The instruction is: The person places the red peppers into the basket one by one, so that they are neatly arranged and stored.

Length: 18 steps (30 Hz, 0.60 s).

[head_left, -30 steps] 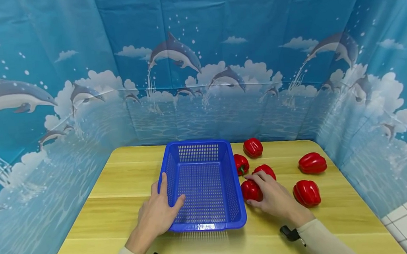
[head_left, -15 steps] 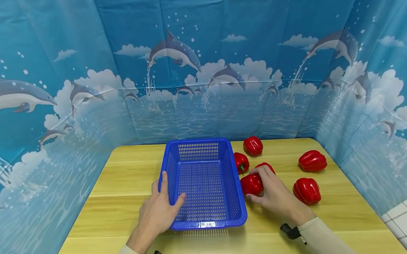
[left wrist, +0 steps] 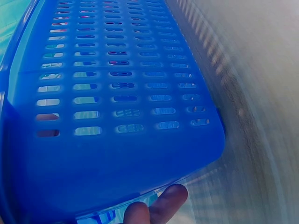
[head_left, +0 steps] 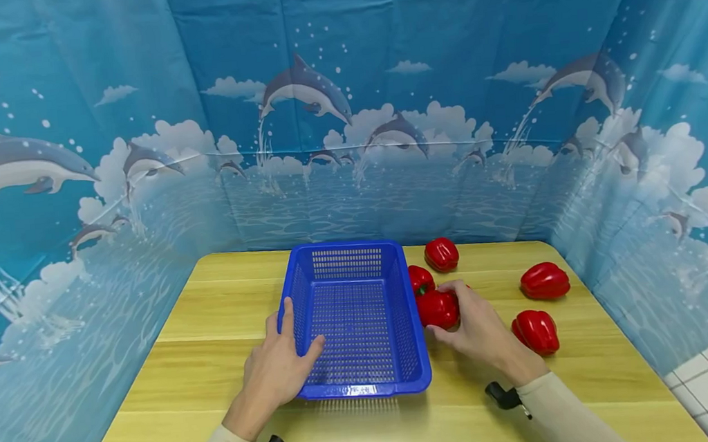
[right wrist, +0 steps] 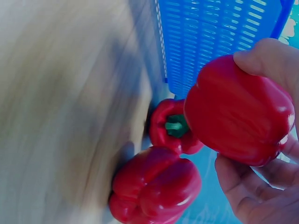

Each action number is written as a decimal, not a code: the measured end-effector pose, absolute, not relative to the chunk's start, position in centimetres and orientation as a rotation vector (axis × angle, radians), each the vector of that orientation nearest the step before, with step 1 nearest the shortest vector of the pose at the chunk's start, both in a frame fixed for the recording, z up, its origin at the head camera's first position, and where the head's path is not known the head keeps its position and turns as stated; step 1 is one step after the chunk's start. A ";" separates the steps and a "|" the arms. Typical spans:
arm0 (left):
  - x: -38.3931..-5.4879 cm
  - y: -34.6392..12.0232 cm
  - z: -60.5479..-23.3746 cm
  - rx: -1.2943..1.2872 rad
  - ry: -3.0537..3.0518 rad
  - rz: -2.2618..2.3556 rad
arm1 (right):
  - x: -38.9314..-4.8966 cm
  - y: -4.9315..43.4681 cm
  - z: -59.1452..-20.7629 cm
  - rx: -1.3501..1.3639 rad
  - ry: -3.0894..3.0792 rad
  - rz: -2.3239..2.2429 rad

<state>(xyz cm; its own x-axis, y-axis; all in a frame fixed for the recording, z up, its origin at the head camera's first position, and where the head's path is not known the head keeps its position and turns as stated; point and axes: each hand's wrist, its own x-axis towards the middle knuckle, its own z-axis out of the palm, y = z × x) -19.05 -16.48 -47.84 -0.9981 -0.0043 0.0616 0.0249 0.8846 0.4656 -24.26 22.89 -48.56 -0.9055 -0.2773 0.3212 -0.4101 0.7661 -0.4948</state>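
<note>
A blue plastic basket (head_left: 358,391) with slotted walls stands on the wooden table. My left hand (head_left: 275,369) rests over its left rim, index finger and thumb spread and straight. Two of its fingertips (left wrist: 169,200) show beside the basket's edge in the left wrist view. My right hand (head_left: 478,332) holds a red bell pepper (head_left: 437,309) between thumb and fingers, close to the basket's right wall. In the right wrist view the held bell pepper (right wrist: 238,112) appears above two others. One bell pepper with a green stem (head_left: 421,279) lies against the basket.
Behind my right hand, another bell pepper is mostly hidden in the head view. One more bell pepper (head_left: 441,254) lies at the back, and two bell peppers (head_left: 544,281) sit at the right side of the table. A dolphin-print curtain (head_left: 346,124) surrounds the table.
My right hand has tilted and shifted the held bell pepper slightly back, toward the one with the green stem. My left hand and the basket stay in place.
</note>
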 end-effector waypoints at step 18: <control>-19.0 -16.2 -47.8 -0.001 -2.995 -0.706 | -25.4 22.3 -46.6 0.512 -2.548 0.895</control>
